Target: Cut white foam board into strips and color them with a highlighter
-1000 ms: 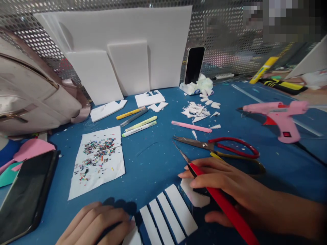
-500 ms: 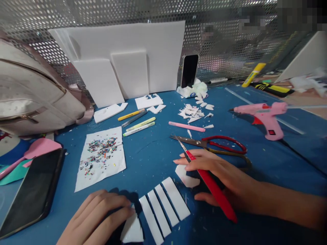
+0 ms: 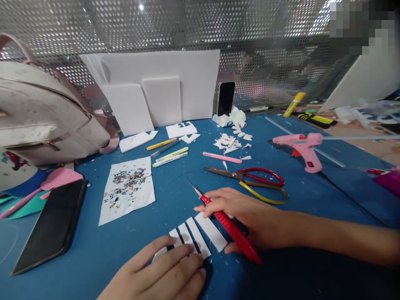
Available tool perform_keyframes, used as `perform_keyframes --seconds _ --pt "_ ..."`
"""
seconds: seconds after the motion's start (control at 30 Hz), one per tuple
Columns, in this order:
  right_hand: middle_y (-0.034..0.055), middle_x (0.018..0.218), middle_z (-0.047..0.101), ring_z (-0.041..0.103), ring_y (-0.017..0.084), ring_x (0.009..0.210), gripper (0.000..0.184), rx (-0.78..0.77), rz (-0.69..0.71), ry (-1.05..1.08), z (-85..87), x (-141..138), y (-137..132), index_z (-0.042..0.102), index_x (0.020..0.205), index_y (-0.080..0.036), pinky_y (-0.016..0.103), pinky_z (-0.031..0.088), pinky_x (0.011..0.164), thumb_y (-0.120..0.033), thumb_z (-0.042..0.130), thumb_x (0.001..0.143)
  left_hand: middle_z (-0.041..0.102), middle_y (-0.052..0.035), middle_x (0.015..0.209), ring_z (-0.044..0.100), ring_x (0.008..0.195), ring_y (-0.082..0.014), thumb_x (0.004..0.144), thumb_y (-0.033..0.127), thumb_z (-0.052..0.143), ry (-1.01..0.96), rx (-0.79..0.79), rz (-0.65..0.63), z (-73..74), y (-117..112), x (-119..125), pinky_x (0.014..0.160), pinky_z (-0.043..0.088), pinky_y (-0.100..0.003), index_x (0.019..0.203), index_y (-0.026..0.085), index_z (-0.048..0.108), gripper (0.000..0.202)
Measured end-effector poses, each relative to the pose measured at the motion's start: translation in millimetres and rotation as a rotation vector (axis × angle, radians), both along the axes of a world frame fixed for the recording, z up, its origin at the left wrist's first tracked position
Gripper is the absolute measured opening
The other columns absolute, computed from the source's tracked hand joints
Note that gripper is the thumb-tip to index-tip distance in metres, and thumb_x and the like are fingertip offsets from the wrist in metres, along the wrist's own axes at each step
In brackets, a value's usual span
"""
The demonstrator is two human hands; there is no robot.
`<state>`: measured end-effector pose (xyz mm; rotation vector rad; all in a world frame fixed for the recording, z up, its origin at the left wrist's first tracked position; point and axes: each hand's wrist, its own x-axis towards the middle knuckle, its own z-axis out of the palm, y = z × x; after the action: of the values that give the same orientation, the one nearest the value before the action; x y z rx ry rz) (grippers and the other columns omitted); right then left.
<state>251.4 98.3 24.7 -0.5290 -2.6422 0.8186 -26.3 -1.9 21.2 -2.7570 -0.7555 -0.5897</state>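
Observation:
My left hand (image 3: 165,266) lies over several white foam strips (image 3: 197,234), its fingers stretched across their near ends. Part of another white scrap (image 3: 159,254) peeks out beside the index finger. In my right hand (image 3: 250,214) is a red craft knife (image 3: 233,234), its pointed blade aimed up and away to the left. That hand rests against the table, just right of a wider white strip (image 3: 212,234) that its fingers partly overlap. Scissors (image 3: 231,173) with red and yellow handles lie beyond the right hand.
Glittery bits cover a white sheet (image 3: 146,198) on the left, near a dark phone (image 3: 53,225). Several markers (image 3: 171,154) lie mid-table. A pink glue gun (image 3: 300,146) with a cord sits right. White boards (image 3: 200,83) lean at the back beside a backpack (image 3: 56,108).
My left hand has moved right, from the loose scrap onto the strips. My right hand has shifted left with the knife, toward the widest strip. The view has tilted and turned slightly.

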Motion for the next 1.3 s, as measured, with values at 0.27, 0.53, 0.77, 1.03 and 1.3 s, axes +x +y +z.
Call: perform_keyframes --seconds 0.27,0.53,0.77,1.03,1.3 --pt "0.0022 0.094 0.072 0.065 0.013 0.072 0.017 0.004 -0.230 0.271 8.5 5.3 -23.6 0.058 0.109 -0.022 0.025 0.049 0.069 -0.027 0.055 0.093 0.060 -0.0051 0.141 0.053 0.131 -0.0229 0.107 0.043 0.019 0.055 0.085 0.005 -26.3 13.2 19.8 0.122 0.025 -0.042 0.139 0.016 0.054 0.055" --pt "0.0021 0.086 0.066 0.064 0.013 0.070 0.015 -0.032 -0.320 0.208 14.7 -5.8 -33.7 0.055 0.106 -0.019 0.024 0.049 0.065 -0.022 0.044 0.095 0.067 -0.0054 0.131 0.063 0.118 -0.0262 0.107 0.036 0.016 0.081 0.130 0.031 -21.0 17.7 26.6 0.102 0.044 -0.043 0.134 0.012 0.056 0.054" --pt "-0.0048 0.068 0.058 0.053 0.009 0.050 0.017 0.062 -0.297 0.184 5.8 -2.6 -38.1 0.049 0.108 -0.019 0.022 0.038 0.050 -0.016 0.043 0.092 0.069 -0.0035 0.128 0.064 0.115 -0.0251 0.107 0.033 0.014 0.075 0.142 0.025 -19.7 21.2 27.1 0.103 0.043 -0.042 0.132 0.015 0.059 0.054" --pt "-0.0013 0.067 0.058 0.052 0.014 0.053 0.016 0.328 -0.245 0.126 8.5 -1.3 -45.0 0.049 0.101 -0.020 0.027 0.036 0.052 -0.011 0.044 0.089 0.066 -0.0072 0.133 0.060 0.122 -0.0287 0.101 0.063 0.020 0.080 0.007 0.007 -34.2 17.3 24.1 0.105 0.044 -0.046 0.141 0.015 0.050 0.070" --pt "-0.0063 0.065 0.037 0.030 0.011 0.051 0.021 0.299 -0.170 0.104 -0.7 -4.8 -48.9 0.033 0.084 -0.023 0.028 0.025 0.048 -0.008 0.047 0.082 0.073 -0.0072 0.117 0.068 0.109 -0.0264 0.100 0.063 0.017 0.124 -0.045 -0.033 -13.1 27.4 25.3 0.099 0.048 -0.044 0.132 0.015 0.058 0.071"
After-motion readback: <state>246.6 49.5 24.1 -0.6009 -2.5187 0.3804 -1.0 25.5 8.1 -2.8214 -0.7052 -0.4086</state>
